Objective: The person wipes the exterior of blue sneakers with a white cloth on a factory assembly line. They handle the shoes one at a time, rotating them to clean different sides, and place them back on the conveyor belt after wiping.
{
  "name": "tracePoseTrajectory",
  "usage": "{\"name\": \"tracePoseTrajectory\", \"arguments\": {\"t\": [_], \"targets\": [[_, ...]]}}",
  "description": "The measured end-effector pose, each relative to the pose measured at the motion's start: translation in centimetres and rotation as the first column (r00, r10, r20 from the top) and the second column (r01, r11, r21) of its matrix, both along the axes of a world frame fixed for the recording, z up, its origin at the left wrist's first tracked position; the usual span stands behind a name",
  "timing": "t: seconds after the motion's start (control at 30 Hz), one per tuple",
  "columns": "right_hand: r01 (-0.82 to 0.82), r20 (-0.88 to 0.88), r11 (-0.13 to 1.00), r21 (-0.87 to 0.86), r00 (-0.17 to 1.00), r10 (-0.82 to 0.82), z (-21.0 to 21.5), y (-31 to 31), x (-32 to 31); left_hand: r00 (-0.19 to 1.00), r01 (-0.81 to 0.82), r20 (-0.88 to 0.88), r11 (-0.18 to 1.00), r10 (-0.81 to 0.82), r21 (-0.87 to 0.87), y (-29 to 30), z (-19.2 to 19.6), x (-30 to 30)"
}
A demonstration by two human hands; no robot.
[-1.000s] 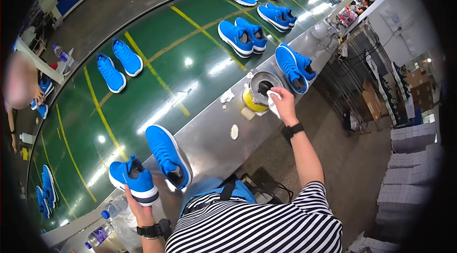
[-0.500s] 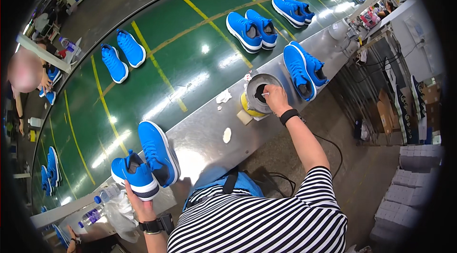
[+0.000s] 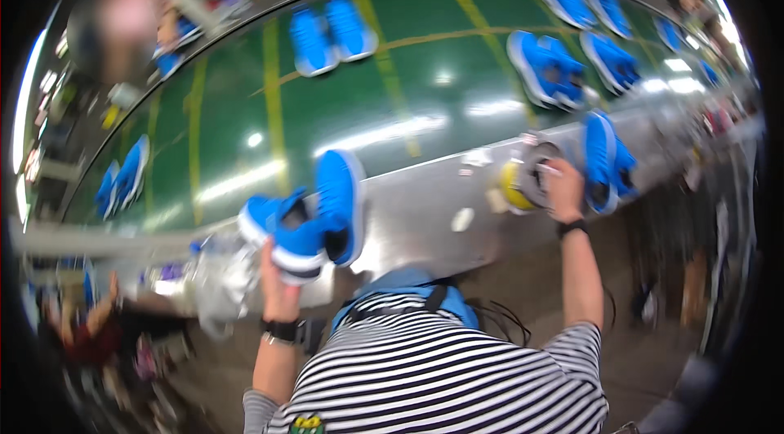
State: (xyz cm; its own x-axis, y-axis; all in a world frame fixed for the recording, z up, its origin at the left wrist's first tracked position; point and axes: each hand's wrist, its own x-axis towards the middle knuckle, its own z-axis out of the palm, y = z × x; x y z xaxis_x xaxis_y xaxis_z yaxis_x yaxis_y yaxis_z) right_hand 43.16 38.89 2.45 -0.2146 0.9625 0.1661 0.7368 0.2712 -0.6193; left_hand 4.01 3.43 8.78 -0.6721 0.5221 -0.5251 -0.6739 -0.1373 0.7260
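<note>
My left hand (image 3: pixel 280 291) is closed round the heel of a blue sneaker (image 3: pixel 282 231) with a white sole, tilted at the bench edge. Its mate, another blue sneaker (image 3: pixel 340 201), stands right beside it on the metal ledge. Over to the right, my right hand (image 3: pixel 565 189) is pinched at the mouth of a round grey pot (image 3: pixel 536 175) with a yellow side. A thin pale stick is in its fingers; motion blur hides its tip. Just right of that hand stands a pair of blue sneakers (image 3: pixel 602 158).
Beyond the metal ledge (image 3: pixel 416 222) runs a green conveyor belt (image 3: pixel 327 107) with yellow lines, carrying several pairs of blue sneakers. White scraps (image 3: pixel 462 219) lie near the pot. Plastic bags and bottles (image 3: pixel 220 271) sit at the left. Another person (image 3: pixel 122 22) is across the belt.
The whole view has swung, shifting the bench and belt rightward in the picture, and is now blurred. My left hand still grips the sneaker; my right hand remains at the pot.
</note>
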Motion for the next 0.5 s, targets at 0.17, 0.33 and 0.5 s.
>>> {"name": "tracePoseTrajectory", "arguments": {"t": [0.17, 0.33, 0.5], "targets": [[-0.166, -0.521, 0.964, -0.206, 0.853, 0.035, 6.8, -6.6, -4.0, 0.993, -0.040, 0.111, 0.991, 0.026, 0.126, -0.7, -1.9, -0.9], [-0.515, -0.739, 0.768, -0.380, 0.669, 0.083, 10.9, -19.8, -17.9, 0.998, 0.016, 0.055, 0.985, -0.026, 0.174, -2.0, -2.0, -2.0], [-0.682, -0.754, 0.680, -0.270, 0.589, 0.290, 11.1, -27.7, -27.7, 0.994, 0.055, -0.101, 0.994, -0.046, 0.093, -3.5, -1.0, -2.7]]}}
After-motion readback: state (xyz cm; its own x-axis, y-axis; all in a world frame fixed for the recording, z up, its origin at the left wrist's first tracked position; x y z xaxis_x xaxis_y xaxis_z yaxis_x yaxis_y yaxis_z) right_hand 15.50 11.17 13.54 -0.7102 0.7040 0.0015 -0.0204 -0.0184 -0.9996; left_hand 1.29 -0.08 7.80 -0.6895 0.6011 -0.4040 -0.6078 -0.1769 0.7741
